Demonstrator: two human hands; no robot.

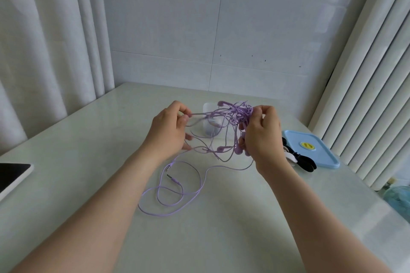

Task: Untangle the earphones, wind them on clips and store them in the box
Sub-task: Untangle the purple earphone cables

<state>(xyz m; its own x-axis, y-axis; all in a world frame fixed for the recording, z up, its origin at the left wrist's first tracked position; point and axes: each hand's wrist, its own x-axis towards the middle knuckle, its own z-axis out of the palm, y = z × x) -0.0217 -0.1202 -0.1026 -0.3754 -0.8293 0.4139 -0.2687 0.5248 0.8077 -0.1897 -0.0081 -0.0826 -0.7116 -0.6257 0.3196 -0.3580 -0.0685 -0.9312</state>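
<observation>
Purple earphones (233, 114) hang in a messy knot between two bare hands, up above the pale shiny table (88, 162); the left hand (168, 131) pinches one thin wire between thumb and first finger and holds it out to the side, with its other fingers loosely curled below and touching more wires; the right hand (261, 135) has its fingers curled tight round the thick part of the knot, so it grips the bunch. The wires run in many lines from one hand to the other; some are pulled straight, some sag in loops; small purple earbuds (220, 148) dangle under the knot, and one more sits at the top of it. A long bit of wire drops down and lies on the table in big round loops near the person's arms; two little metal plugs (172, 178) lie there side by side, close together.

Behind the knot stands a small see-through box (208, 107) on the table; something pale lies inside it, but I cannot tell what. To the right lies a flat blue lid (310, 148) with a yellow round sticker on it; black and white clips (297, 159) rest against its near edge, partly hidden by the right hand. At the far left edge of the table lies a dark screen (11, 175) with a white rim; white curtains hang on both sides.
</observation>
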